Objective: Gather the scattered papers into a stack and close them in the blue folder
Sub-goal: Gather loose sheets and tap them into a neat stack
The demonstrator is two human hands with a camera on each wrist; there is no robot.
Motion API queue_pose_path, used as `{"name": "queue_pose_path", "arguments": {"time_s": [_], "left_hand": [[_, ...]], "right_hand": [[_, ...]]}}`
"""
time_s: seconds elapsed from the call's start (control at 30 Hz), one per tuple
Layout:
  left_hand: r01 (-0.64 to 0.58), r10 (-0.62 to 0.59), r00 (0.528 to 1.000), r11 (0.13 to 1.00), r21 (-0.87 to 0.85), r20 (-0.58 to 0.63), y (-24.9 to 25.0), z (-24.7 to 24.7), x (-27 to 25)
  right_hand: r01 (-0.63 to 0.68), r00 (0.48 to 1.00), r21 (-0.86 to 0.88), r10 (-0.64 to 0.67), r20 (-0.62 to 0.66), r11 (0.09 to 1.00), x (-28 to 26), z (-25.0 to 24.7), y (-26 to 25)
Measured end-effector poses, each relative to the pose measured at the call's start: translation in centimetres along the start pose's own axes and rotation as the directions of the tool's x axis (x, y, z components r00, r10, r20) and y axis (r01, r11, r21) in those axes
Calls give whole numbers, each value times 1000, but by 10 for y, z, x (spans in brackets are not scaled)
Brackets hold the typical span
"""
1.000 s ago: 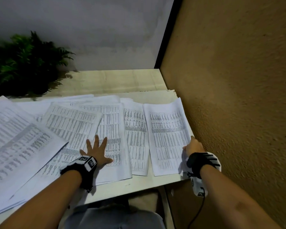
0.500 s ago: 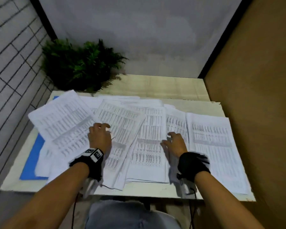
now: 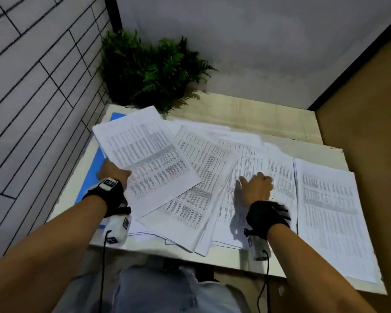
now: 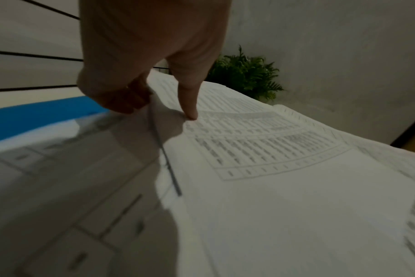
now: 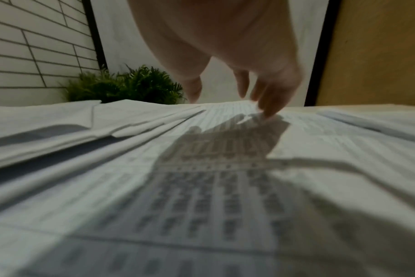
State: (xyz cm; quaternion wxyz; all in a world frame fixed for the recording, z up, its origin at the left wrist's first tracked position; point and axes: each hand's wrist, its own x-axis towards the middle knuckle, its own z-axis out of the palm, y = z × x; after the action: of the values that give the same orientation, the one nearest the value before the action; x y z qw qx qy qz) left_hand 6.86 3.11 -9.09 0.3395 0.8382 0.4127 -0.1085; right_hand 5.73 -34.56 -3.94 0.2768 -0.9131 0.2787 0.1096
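Note:
Printed white papers lie fanned across the table: a top left sheet [image 3: 149, 159], an overlapping middle pile [image 3: 203, 177] and a separate stack at the right [image 3: 330, 213]. The blue folder [image 3: 93, 175] lies under the left papers, showing only along its left side [image 4: 36, 116]. My left hand [image 3: 113, 172] pinches the left edge of the top left sheet [image 4: 272, 150], thumb on top and fingers curled beneath; that edge is lifted. My right hand [image 3: 254, 182] hovers low over the middle pile, bent fingertips [image 5: 268, 112] touching the paper [image 5: 201, 187].
A green fern [image 3: 151, 71] stands at the table's back left corner. A tiled wall [image 3: 32, 86] runs close along the left, a brown wall [image 3: 370, 109] along the right. Bare wooden tabletop [image 3: 269, 118] shows behind the papers. The right stack overhangs the front edge.
My left hand slid from on top of the papers to the left sheet's edge and took hold of it. My right hand went from the far right sheet to the middle pile.

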Motion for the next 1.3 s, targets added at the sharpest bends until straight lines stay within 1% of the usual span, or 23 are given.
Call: {"name": "queue_pose_path", "arguments": {"time_s": [0.07,0.13,0.2,0.27,0.33,0.37,0.47,0.5,0.57,0.6,0.67,0.73,0.77,0.83,0.87,0.93,0.97,1.0,1.07,1.13,1.2,1.27,1.3], "left_hand": [[-111,107,993,989,97,38,19,-11,-24],[-215,201,974,966,142,108,27,-11,-32],[-320,301,927,946,52,223,31,-4,-39],[-395,394,853,916,-70,344,38,2,-53],[-404,427,800,903,-149,422,44,8,-64],[-386,431,785,902,-193,445,48,8,-69],[-289,413,792,902,-321,449,62,11,-79],[-277,402,788,908,-315,467,66,13,-84],[-284,400,760,914,-291,513,72,23,-92],[-278,385,761,921,-273,522,74,27,-97],[-234,354,789,929,-287,502,76,30,-100],[-181,366,806,901,-395,465,74,22,-99],[-164,395,802,867,-471,447,74,14,-100],[-128,444,794,790,-600,415,76,-3,-103],[-105,473,787,735,-670,396,78,-11,-107],[-177,565,756,664,-727,331,90,-32,-124],[-234,618,729,629,-742,294,97,-44,-136],[-262,646,716,599,-756,264,102,-54,-144],[-305,682,694,570,-763,232,111,-73,-159],[-335,721,668,513,-791,184,115,-82,-170],[-329,734,660,472,-818,158,114,-83,-174],[-340,762,626,455,-823,163,113,-79,-177],[-362,763,623,473,-803,169,114,-77,-180]], "right_hand": [[-77,990,205,50,134,976,-4,10,-3],[-169,975,371,99,200,913,-10,16,-10],[-202,968,495,94,233,845,-17,20,-18],[-226,950,603,36,311,765,-20,29,-26],[-248,913,621,-34,406,743,-15,37,-29],[-250,905,620,-48,422,743,-11,39,-29],[-218,910,621,-72,407,753,1,38,-32],[-197,897,603,-106,430,773,2,39,-33],[-151,865,547,-158,476,824,0,41,-40],[-150,853,532,-162,495,834,1,43,-42],[-154,862,537,-153,484,830,-3,31,-51],[-139,877,574,-169,450,807,-4,12,-55],[-117,882,607,-198,427,786,-8,-3,-57],[-14,896,662,-285,341,750,-12,-30,-61],[46,900,686,-328,287,726,-17,-45,-63],[176,888,748,-432,161,640,-31,-77,-70],[239,865,769,-490,108,592,-40,-91,-73],[292,840,786,-540,61,544,-49,-103,-78],[336,794,830,-608,4,444,-62,-117,-82],[332,788,866,-615,-36,374,-68,-121,-81],[315,804,880,-593,-48,356,-67,-117,-78],[307,820,865,-572,-28,398,-68,-109,-74],[315,823,852,-568,-26,418,-68,-104,-74]]}}
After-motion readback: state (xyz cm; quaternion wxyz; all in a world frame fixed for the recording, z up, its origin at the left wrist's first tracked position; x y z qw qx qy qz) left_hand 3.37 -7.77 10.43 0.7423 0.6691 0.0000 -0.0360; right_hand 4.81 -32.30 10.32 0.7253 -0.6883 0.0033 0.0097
